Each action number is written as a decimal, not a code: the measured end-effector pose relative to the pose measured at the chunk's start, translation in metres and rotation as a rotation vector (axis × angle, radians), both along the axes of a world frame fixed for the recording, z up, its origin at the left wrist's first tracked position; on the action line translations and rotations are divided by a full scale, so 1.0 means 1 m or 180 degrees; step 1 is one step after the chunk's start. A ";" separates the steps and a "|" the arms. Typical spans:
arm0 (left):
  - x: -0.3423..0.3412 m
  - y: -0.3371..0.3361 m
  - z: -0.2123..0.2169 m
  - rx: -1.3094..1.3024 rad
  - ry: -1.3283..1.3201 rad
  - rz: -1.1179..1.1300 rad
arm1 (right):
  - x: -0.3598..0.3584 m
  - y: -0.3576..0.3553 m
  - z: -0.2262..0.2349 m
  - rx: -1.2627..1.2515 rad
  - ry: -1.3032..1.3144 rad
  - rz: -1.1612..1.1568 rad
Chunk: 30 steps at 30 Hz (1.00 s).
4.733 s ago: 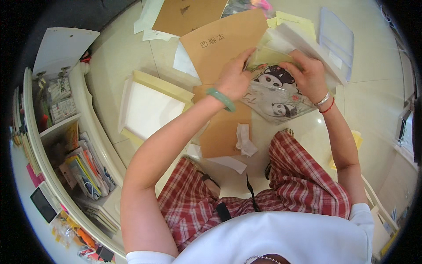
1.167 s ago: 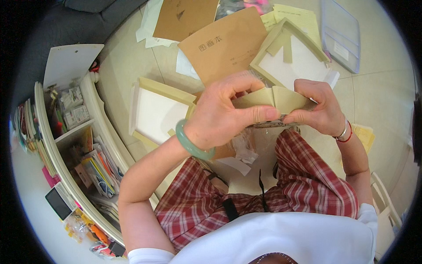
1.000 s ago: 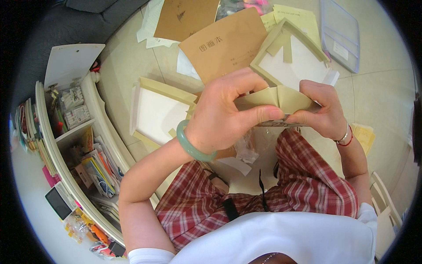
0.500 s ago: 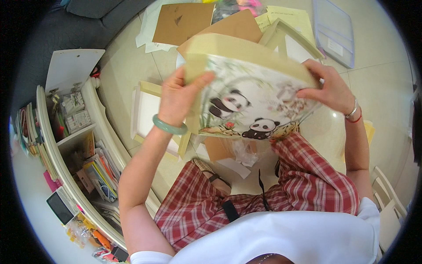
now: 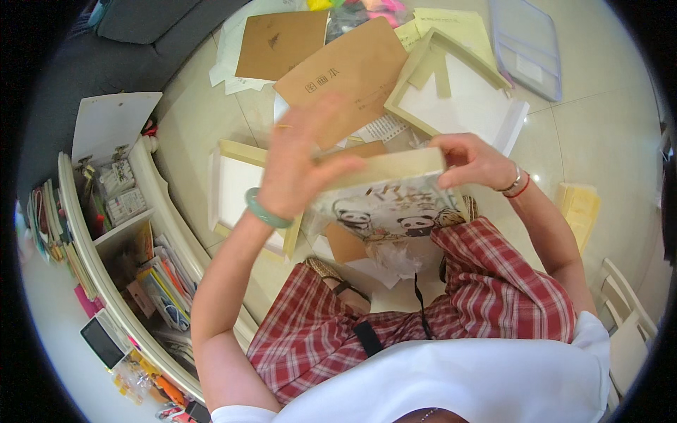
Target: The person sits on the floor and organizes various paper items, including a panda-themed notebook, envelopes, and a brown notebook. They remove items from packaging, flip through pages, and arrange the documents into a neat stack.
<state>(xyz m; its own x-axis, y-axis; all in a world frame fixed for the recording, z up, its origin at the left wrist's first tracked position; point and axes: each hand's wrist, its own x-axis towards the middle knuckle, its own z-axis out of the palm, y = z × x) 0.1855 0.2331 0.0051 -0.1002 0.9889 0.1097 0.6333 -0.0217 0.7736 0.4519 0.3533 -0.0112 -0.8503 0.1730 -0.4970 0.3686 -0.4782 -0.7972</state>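
Observation:
A shallow cream cardboard box (image 5: 391, 204) with pandas printed on its face is held tilted above the floor, between my knees and the brown paper covers. My right hand (image 5: 479, 161) grips its upper right corner, thumb on the printed side. Beside the box's left end, my left hand (image 5: 296, 169) is raised with fingers spread and blurred by motion; it holds nothing. A crumpled clear plastic bag (image 5: 393, 259) lies below the box, by my legs.
Open cream trays (image 5: 236, 187) lie at left and far right. Brown drawing book (image 5: 349, 77), brown cover (image 5: 278, 42), yellow sheets (image 5: 462, 27) and a clear plastic case (image 5: 525, 53) lie ahead. A stocked shelf unit (image 5: 151, 190) and dark sofa (image 5: 134, 60) stand left; a white chair (image 5: 627, 317), right.
The panda box has come lower and nearer to me and tipped so its face looks foreshortened. My left hand has let go of its left end; my right hand has moved down and leftward.

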 end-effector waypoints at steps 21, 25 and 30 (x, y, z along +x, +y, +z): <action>0.024 0.002 -0.036 -0.1367 -0.2091 0.0897 | -0.012 0.001 -0.006 0.1167 -0.0443 -0.0647; -0.026 -0.006 -0.049 -0.1714 -0.3174 0.1584 | 0.026 0.024 -0.029 0.1059 -0.0836 -0.0079; -0.027 -0.068 -0.054 -0.2626 -0.2996 0.1191 | 0.014 0.001 -0.053 0.2174 -0.1060 -0.0336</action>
